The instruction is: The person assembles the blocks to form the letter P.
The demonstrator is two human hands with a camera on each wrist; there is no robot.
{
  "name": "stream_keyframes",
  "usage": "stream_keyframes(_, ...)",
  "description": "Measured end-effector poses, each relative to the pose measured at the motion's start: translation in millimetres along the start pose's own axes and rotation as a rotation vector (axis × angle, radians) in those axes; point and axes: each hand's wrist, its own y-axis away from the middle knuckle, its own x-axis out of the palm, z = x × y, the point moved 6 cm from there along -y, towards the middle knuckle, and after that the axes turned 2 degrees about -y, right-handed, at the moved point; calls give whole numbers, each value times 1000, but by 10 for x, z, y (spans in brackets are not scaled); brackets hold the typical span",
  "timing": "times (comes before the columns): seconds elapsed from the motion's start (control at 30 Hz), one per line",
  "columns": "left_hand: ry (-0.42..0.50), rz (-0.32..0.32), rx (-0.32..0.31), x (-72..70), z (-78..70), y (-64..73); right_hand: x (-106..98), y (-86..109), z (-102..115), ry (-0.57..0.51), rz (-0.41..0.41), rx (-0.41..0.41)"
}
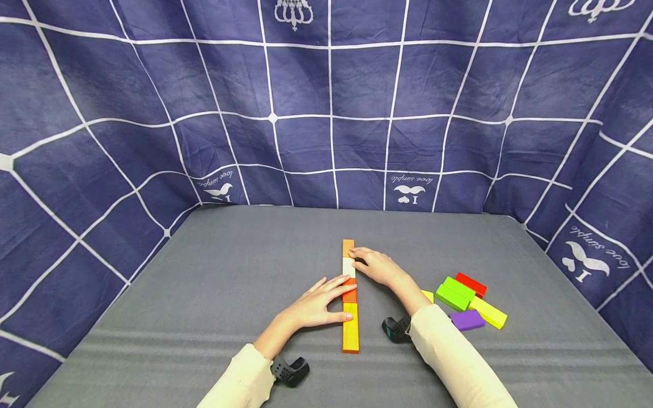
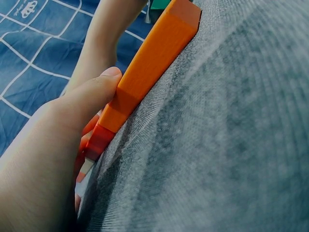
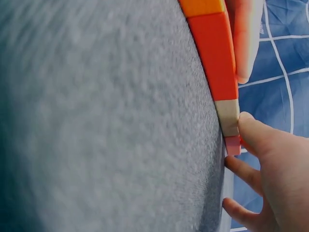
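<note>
A straight row of wooden blocks runs away from me: a yellow-orange block (image 1: 350, 334) nearest, then a red-orange block (image 1: 349, 294), a white block (image 1: 348, 267) and an orange block (image 1: 348, 247) farthest. My left hand (image 1: 318, 305) lies spread from the left, its thumb on the yellow-orange block and its fingertips over the red-orange one. From the right, my right hand (image 1: 380, 266) touches the far part of the row. In the right wrist view its thumb (image 3: 251, 128) is on the white block, with the other fingers near the far end.
Loose blocks lie to the right by my forearm: green blocks (image 1: 456, 293), a red block (image 1: 471, 283), a yellow block (image 1: 488, 313) and a purple block (image 1: 466, 320). Another yellow block (image 1: 427, 296) is partly hidden by the arm. A blue gridded curtain (image 1: 357, 141) surrounds the grey table (image 1: 245, 255).
</note>
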Motion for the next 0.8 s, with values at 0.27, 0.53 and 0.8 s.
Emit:
stream_keyframes(0.27,-6,-5,14,-5,-8,-2,45,28,27,55,3,58)
stream_keyframes(0.53,-15,-2,20,11,-32,0,48,49,24,-1,19,93)
stream_keyframes(0.8,-15,-6,43,34,-140,-14,15,84,26,-31,19,69)
